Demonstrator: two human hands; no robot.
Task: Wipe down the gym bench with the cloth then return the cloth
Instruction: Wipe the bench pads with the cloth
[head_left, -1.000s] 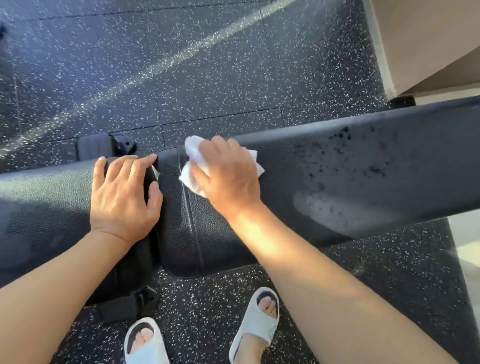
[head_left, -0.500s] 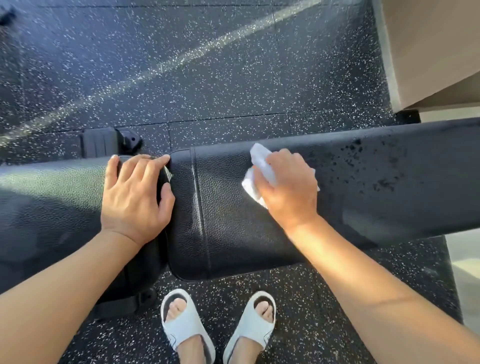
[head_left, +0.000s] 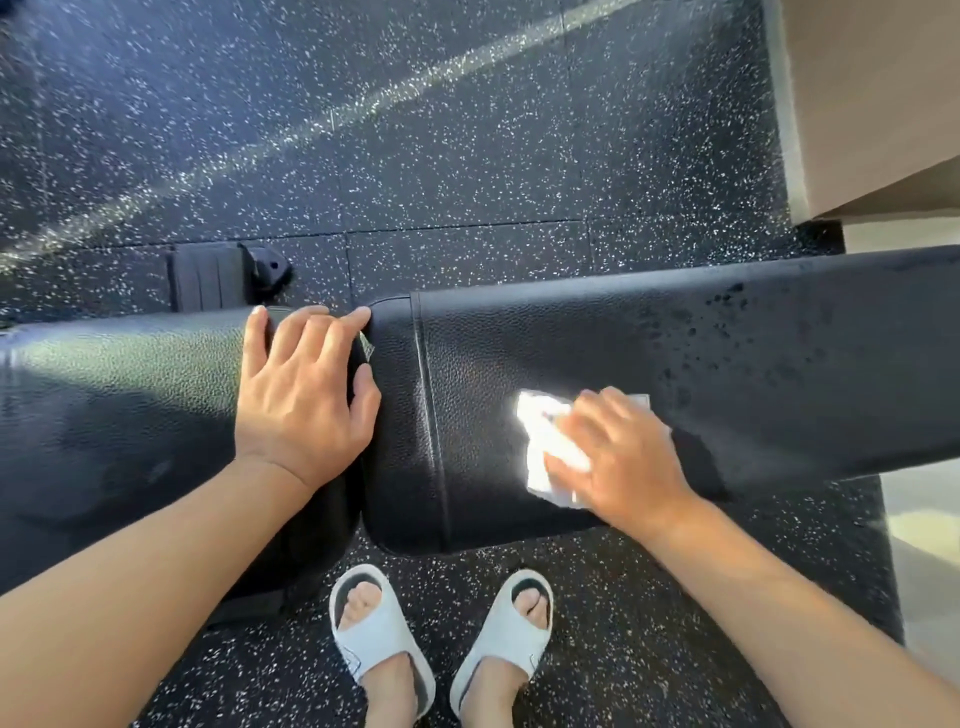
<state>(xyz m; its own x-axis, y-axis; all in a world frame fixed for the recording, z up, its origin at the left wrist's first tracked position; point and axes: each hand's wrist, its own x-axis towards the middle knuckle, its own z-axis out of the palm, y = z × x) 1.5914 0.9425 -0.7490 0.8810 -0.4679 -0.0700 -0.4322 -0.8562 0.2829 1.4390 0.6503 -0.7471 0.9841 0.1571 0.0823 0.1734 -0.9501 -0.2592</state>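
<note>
There is one black gym bench (head_left: 779, 374), and it has two pads with a thin gap between them. It runs from the left side to the right side. One white cloth (head_left: 540, 447) lies on the right pad, near its near edge. Bright sun falls on the cloth.

Two hands are on the bench. The right hand (head_left: 618, 457) lies on top of the cloth and pushes it down on the pad. Its fingers (head_left: 587, 421) are spread out and a bit bent over the cloth, with the thumb low on the cloth's near part. The left hand (head_left: 301, 400) rests flat on the right end of the left pad, right beside the gap. Its fingers (head_left: 311, 338) are straight and spread, and they reach to the far edge of the pad. It holds nothing.

Many small dark wet spots (head_left: 727, 322) sit on the far right part of the right pad.

Two feet in two white slippers (head_left: 379, 639) stand on the dark speckled floor (head_left: 415, 130), near the bench. One black bench foot (head_left: 223, 275) shows on the floor on the far side. One tan wall (head_left: 872, 93) is at the far right.
</note>
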